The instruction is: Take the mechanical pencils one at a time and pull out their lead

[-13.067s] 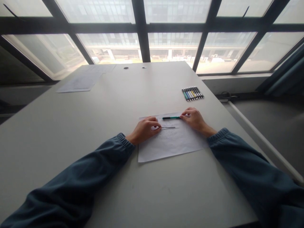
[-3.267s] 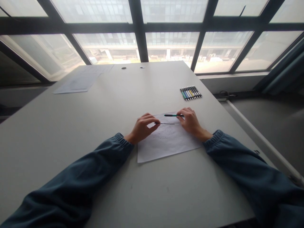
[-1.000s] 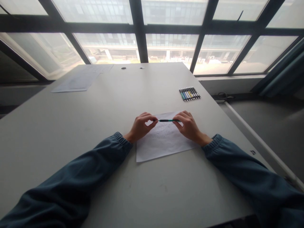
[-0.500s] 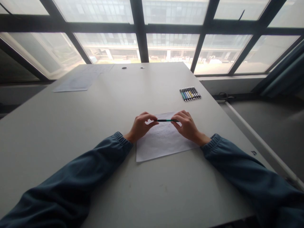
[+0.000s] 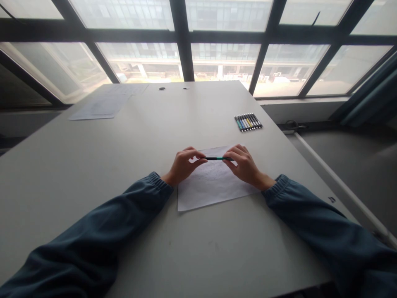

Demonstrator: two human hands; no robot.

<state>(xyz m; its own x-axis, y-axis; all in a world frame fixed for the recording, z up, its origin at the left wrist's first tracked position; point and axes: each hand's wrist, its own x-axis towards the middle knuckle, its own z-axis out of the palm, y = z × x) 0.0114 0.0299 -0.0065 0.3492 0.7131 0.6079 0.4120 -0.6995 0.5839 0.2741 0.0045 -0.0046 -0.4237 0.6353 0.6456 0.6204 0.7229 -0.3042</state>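
Observation:
A black and green pen is held level between my two hands, above a sheet of white paper. My left hand pinches its black end between thumb and fingers. At the green end, my right hand has a similar pinch, and its fingers hide that tip. Faint marks show on the paper under the pen. Both wrists come out of dark blue sleeves and rest near the sheet's sides.
Beyond my right hand, several pens lie side by side in a neat row. More paper sheets lie at the far left of the white table. Windows stand behind the table, and a pale pipe runs along its right side.
Almost nothing differs. The pen sits very slightly lower, with both hands keeping their hold on it.

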